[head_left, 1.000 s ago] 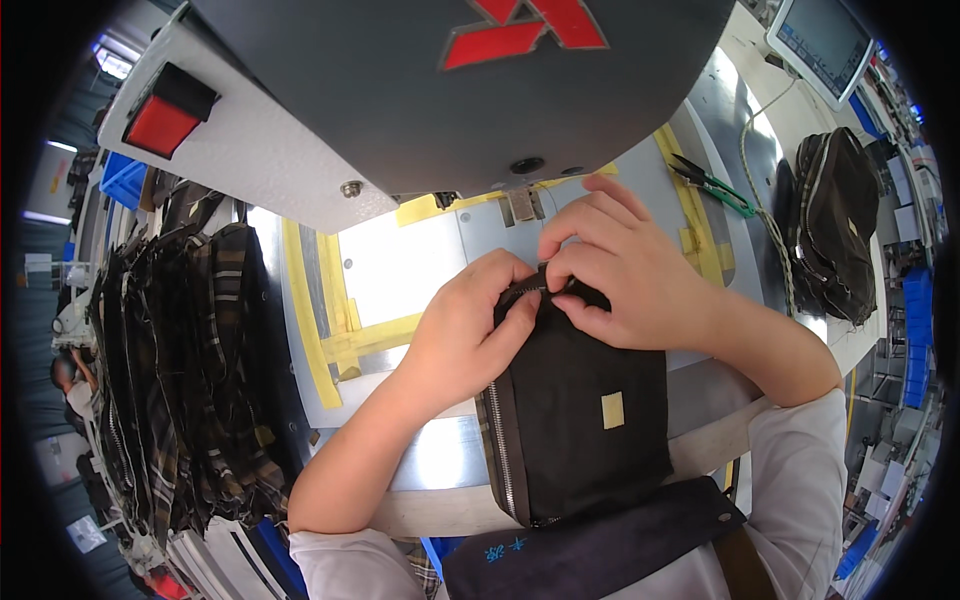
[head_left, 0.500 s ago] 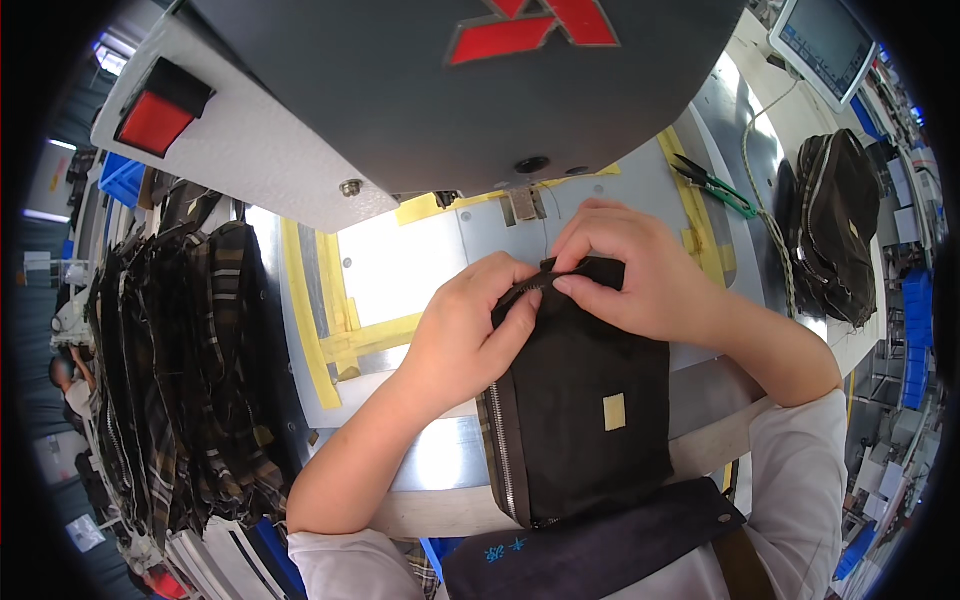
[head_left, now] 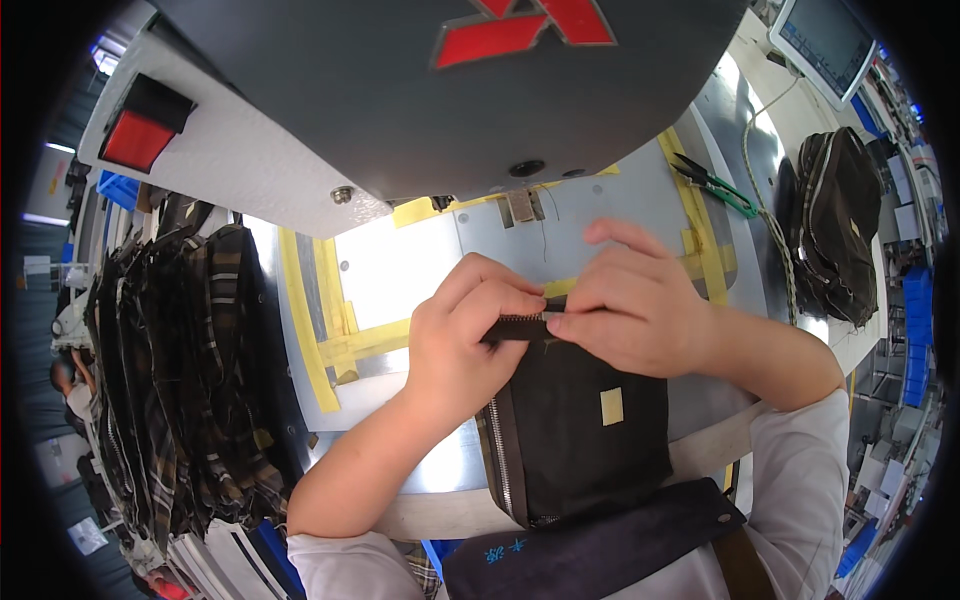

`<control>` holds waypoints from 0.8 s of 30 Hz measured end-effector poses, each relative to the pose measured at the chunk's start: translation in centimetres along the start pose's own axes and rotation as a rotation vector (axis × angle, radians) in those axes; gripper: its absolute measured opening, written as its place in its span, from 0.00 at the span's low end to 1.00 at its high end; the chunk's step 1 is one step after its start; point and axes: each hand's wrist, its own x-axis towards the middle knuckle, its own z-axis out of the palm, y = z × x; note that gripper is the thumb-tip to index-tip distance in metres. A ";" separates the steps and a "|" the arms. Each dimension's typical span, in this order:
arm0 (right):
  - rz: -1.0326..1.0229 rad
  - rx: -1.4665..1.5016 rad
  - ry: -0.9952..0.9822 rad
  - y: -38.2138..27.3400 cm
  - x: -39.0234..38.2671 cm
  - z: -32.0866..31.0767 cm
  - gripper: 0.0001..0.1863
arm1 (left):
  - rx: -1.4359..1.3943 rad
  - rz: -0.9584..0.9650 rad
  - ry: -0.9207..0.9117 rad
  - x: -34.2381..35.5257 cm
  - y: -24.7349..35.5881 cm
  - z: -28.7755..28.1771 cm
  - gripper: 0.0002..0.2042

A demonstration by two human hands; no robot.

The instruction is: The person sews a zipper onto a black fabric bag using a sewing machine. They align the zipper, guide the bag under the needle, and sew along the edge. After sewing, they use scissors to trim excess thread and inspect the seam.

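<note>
On the metal table [head_left: 640,215], both hands (left hand [head_left: 462,335], right hand [head_left: 628,312]) still pinched on the black pouch [head_left: 575,430].

The pouch [head_left: 580,430] lies on the bench [head_left: 400,270] at centre, both hands on its top edge: left hand [head_left: 462,335] at 9 o'clock, right hand [head_left: 630,305] at 3. Stacked bags [head_left: 180,370] lie at 9 o'clock, scissors [head_left: 712,182] at 1, another bag [head_left: 838,225] at 2.

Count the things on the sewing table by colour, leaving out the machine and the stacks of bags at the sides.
Black: 1, the pouch both hands pinch at its zipper edge
Green: 1, the snips
Yellow: 1, the square sticker on the pouch
Total: 3
</note>
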 end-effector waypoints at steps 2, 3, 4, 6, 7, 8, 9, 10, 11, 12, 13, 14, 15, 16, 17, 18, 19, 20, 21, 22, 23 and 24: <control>-0.107 -0.093 0.048 -0.3 -0.2 0.1 0.06 | 0.018 0.086 0.050 0.0 0.0 0.1 0.13; -0.141 -0.123 0.071 -0.3 -0.2 0.1 0.06 | 0.025 0.093 0.059 0.0 0.1 0.1 0.13; -0.175 -0.154 0.095 -0.4 -0.2 0.1 0.06 | 0.033 0.100 0.068 -0.1 0.2 0.1 0.13; -0.192 -0.174 0.105 -0.5 -0.2 0.2 0.05 | 0.063 0.099 0.073 -0.1 0.4 0.0 0.13; -0.199 -0.183 0.110 -0.5 -0.3 0.2 0.05 | 0.085 0.091 0.069 -0.1 0.5 0.0 0.13; -0.204 -0.179 0.110 -0.4 -0.3 0.2 0.06 | 0.108 0.084 0.065 -0.1 0.6 0.0 0.13; -0.210 -0.174 0.109 -0.4 -0.4 0.2 0.06 | 0.124 0.097 0.053 -0.1 0.8 -0.1 0.13; -0.217 -0.168 0.109 -0.4 -0.4 0.2 0.07 | 0.140 0.110 0.042 0.0 0.9 -0.2 0.13; -0.216 -0.169 0.108 -0.4 -0.4 0.2 0.07 | 0.156 0.122 0.030 0.0 0.9 -0.2 0.13; -0.215 -0.171 0.107 -0.4 -0.4 0.2 0.07 | 0.139 0.140 0.037 0.0 0.9 -0.2 0.13; -0.213 -0.174 0.106 -0.4 -0.4 0.2 0.07 | 0.122 0.158 0.045 0.1 0.8 -0.1 0.13; -0.191 -0.162 0.100 -0.4 -0.4 0.1 0.07 | 0.106 0.175 0.053 0.2 0.7 0.0 0.12; -0.169 -0.151 0.095 -0.4 -0.3 0.0 0.07 | 0.069 0.145 0.033 0.2 0.6 0.0 0.12; -0.148 -0.139 0.090 -0.4 -0.2 -0.1 0.07 | 0.033 0.114 0.013 0.2 0.5 0.0 0.12; -0.042 -0.074 0.072 -0.4 0.0 0.0 0.07 | -0.004 0.083 -0.006 0.2 0.4 -0.1 0.11; 0.065 -0.012 0.054 -0.4 0.2 0.1 0.07 | -0.043 0.006 -0.055 0.2 0.3 -0.2 0.10; 0.173 0.050 0.037 -0.4 0.3 0.2 0.07 | -0.083 -0.072 -0.105 0.2 0.1 -0.4 0.10; 0.251 0.121 0.011 -0.2 0.3 0.1 0.06 | -0.123 -0.149 -0.154 0.2 0.0 -0.5 0.09; 0.328 0.195 -0.016 0.1 0.3 0.1 0.06 | -0.161 -0.244 -0.174 0.2 0.2 -0.6 0.08; 0.405 0.269 -0.044 0.2 0.2 0.2 0.06 | -0.199 -0.339 -0.194 0.4 0.7 -0.7 0.08; 0.482 0.341 -0.061 0.1 0.3 0.1 0.07 | -0.238 -0.433 -0.214 0.5 1.1 -0.8 0.08; 0.560 0.413 -0.078 0.1 0.5 0.0 0.08 | -0.250 -0.462 -0.232 0.6 1.1 -0.9 0.08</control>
